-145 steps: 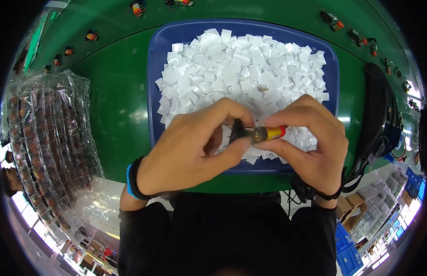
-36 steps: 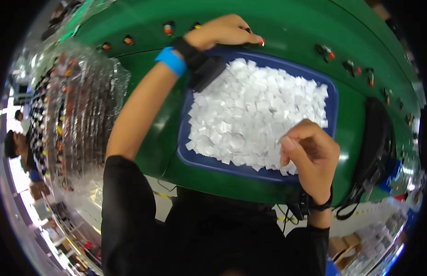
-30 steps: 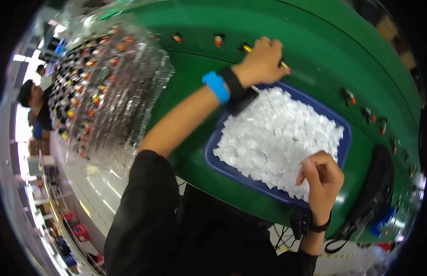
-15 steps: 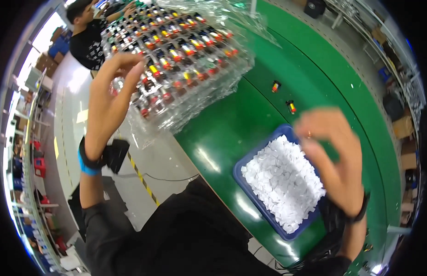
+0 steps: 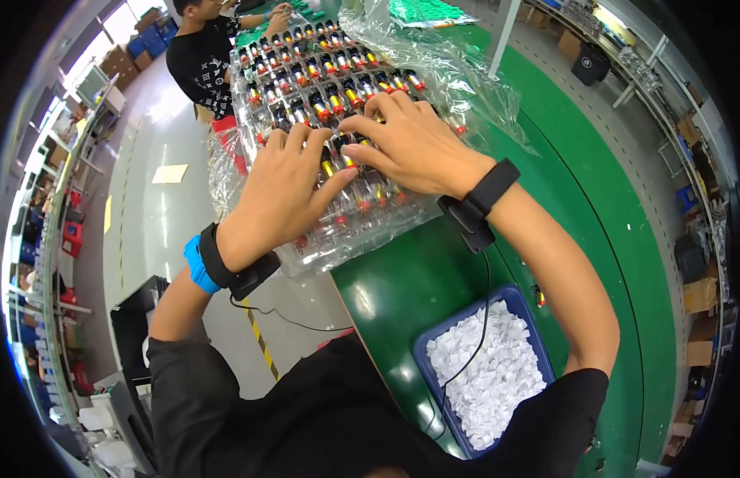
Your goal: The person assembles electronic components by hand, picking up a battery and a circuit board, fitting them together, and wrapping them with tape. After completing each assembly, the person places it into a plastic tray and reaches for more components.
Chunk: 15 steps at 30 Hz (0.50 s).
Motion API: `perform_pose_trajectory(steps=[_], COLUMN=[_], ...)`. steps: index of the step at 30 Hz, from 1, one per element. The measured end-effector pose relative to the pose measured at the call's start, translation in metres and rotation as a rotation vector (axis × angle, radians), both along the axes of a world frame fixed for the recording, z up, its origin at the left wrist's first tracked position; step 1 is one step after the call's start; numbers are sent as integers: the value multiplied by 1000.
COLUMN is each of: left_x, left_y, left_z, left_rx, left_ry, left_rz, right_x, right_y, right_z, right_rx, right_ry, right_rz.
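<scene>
Rows of small cylindrical parts [image 5: 352,97], black at one end, yellow or silver in the middle and red at the other, stand in a clear plastic tray [image 5: 370,227]. My left hand [image 5: 278,187] lies over the tray's near left part, fingers spread and thumb stretched toward the middle. Beside it, my right hand [image 5: 414,143] reaches over the tray from the right, fingers bent and apart. Both hands' fingertips are at the parts, and neither visibly holds one. Some parts are hidden beneath the hands.
Right of my body, a blue bin [image 5: 424,350] of small white pieces stands on the green table [image 5: 370,279]. One loose part [image 5: 539,296] lies beyond my right forearm. Clear plastic film [image 5: 473,80] spreads along the tray's right side. A co-worker [image 5: 202,60] stands at the far left.
Both hands have come down onto the tray; the right one has moved left and away from above the bin. The view has shifted.
</scene>
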<state>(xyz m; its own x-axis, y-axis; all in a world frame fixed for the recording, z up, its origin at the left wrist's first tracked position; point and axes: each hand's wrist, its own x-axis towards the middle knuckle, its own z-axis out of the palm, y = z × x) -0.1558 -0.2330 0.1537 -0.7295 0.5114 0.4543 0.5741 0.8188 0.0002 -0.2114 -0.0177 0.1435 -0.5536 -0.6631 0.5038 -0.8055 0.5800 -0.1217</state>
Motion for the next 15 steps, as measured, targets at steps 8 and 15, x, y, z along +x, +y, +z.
perform_pose_trajectory(steps=[8, 15], left_x=[-29, -41], left_y=[-12, -18], left_z=[36, 27], left_rx=[-70, -64], left_ry=[-395, -398], left_rz=[-144, -209], right_x=[-19, -29], right_y=[-5, 1], right_z=[3, -3], right_rx=[111, 42], right_ry=[-49, -99], right_rz=[-30, 43])
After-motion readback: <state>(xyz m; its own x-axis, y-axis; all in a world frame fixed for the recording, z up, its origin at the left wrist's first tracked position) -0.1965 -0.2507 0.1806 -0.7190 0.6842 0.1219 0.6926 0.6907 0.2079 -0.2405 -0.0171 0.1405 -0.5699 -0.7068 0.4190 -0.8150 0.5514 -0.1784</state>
